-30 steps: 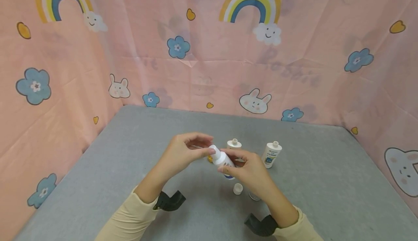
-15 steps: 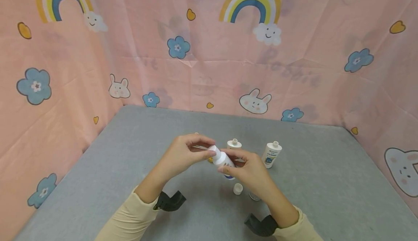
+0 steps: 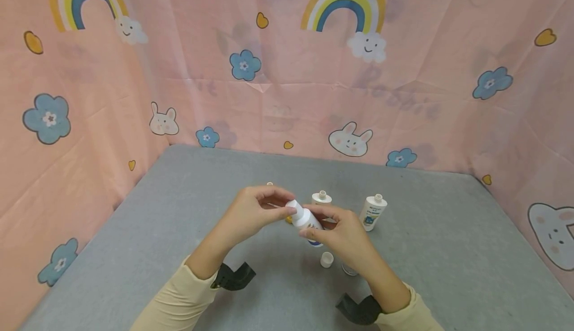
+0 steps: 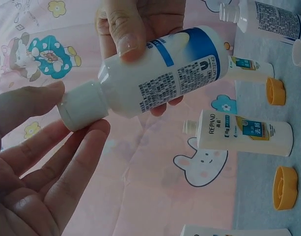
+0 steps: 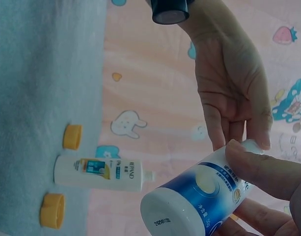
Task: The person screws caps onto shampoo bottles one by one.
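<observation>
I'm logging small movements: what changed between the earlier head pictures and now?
In the head view, the left hand shifted slightly down, uncovering a pale tip behind it. Nothing was taken or let go: the left grip stays on the white cap, the right hand still holds the blue-and-white bottle. The loose cap stayed put.

The head view looks forward and down over the tabletop (image 3: 448,251); both wrist views, sideways and close, share one white bottle (image 4: 157,81).
</observation>
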Demonstrator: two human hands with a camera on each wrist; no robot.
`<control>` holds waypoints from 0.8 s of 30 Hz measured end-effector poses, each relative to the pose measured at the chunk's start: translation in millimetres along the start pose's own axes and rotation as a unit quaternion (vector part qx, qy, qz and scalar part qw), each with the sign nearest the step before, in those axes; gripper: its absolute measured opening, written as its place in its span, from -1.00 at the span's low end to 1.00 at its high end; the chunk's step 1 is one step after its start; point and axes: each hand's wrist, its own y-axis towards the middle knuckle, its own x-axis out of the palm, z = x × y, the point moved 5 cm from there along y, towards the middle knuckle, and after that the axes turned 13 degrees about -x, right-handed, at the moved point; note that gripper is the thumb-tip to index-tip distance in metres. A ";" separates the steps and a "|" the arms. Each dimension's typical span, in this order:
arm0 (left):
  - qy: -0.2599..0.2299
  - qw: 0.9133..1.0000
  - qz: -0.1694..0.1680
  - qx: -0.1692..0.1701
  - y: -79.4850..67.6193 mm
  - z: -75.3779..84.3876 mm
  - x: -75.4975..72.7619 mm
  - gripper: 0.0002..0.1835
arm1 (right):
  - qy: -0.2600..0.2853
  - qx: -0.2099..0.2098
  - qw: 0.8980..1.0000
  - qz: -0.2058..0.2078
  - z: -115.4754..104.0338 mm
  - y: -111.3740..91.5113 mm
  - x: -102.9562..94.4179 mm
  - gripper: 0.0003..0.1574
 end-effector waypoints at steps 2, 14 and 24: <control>-0.004 1.000 -0.007 0.002 -0.6 -0.1 0.2 -0.69 | 0.002 0.002 1.000 0.000 0.0 0.0 0.1 -0.50; 0.003 1.000 0.013 -0.005 0.2 0.4 -2.5 -0.74 | 0.009 -0.001 1.000 -0.001 0.6 0.3 0.3 -0.51; -0.013 1.000 -0.016 -0.004 -1.7 -0.1 -0.8 -0.66 | 0.007 -0.001 1.000 0.000 0.3 0.5 0.1 -0.50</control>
